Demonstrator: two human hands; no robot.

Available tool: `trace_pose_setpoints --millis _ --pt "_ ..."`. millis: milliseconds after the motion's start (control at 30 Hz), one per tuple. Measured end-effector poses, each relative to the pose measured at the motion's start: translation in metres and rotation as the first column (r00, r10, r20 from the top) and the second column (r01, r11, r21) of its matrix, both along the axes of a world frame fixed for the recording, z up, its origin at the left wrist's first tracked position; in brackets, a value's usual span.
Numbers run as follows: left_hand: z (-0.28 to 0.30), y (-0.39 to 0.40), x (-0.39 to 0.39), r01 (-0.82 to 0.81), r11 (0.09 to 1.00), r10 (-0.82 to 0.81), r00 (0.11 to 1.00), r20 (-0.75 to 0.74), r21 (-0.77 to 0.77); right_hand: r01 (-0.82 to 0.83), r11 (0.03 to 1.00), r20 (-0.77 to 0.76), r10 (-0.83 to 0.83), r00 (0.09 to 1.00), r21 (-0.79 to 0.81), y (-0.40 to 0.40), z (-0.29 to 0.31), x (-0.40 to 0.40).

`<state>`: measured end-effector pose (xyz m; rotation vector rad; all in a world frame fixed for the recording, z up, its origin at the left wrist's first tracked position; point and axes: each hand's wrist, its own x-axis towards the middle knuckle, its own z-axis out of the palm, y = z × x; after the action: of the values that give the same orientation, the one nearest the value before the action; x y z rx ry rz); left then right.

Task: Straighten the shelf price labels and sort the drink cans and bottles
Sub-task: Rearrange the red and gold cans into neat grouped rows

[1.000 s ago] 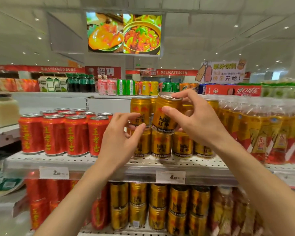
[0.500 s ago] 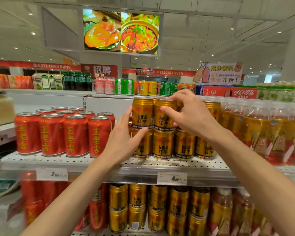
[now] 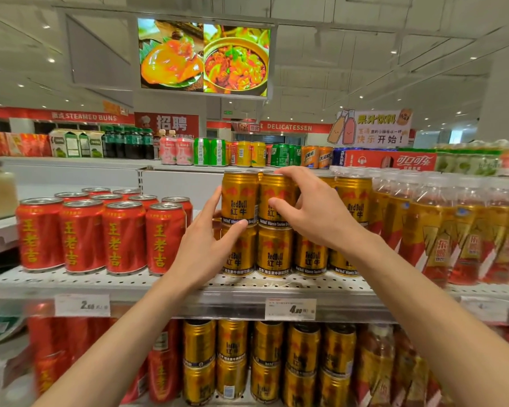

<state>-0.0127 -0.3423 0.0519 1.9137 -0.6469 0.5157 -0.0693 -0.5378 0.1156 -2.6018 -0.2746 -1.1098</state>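
Note:
Gold Red Bull cans (image 3: 309, 257) stand two layers high on the middle shelf (image 3: 130, 279). My right hand (image 3: 318, 212) wraps the second upper gold can (image 3: 272, 189), thumb on its front and fingers over its top; the can stands upright on the lower layer. Fingers apart, my left hand (image 3: 203, 245) lies flat against the left side of the stack, its thumb across the seam under the first upper can (image 3: 238, 198). On the shelf's front edge are white price labels at the left (image 3: 83, 305), the middle (image 3: 290, 309) and, blurred, the right (image 3: 482, 308).
Red cans (image 3: 100, 236) fill the shelf to the left of the gold stack, and gold-labelled bottles (image 3: 438, 230) stand to its right. The shelf below holds more gold cans (image 3: 265, 362) and red cans. Assorted drinks line the top shelf (image 3: 247, 154).
My right hand has lowered the gold can from above the stack onto the lower layer, beside the other upper can. My left hand has shifted right against the stack.

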Motion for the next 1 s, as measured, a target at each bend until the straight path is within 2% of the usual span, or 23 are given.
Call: trace_pose_setpoints --millis 467,800,1000 --pt "-0.01 -0.013 0.006 -0.027 0.994 0.027 1.0 -0.002 -0.107 -0.034 0.999 -0.052 0.034 0.998 0.011 -0.005 0.004 0.0" --pt "-0.009 -0.01 0.006 -0.004 0.997 0.004 1.0 0.002 -0.077 -0.138 0.988 -0.054 0.142 0.988 0.065 -0.013 0.003 -0.002" --pt "-0.008 -0.008 0.006 0.001 0.999 0.0 1.0 0.007 -0.053 -0.11 0.992 -0.028 0.112 0.993 0.058 -0.02 -0.002 -0.003"
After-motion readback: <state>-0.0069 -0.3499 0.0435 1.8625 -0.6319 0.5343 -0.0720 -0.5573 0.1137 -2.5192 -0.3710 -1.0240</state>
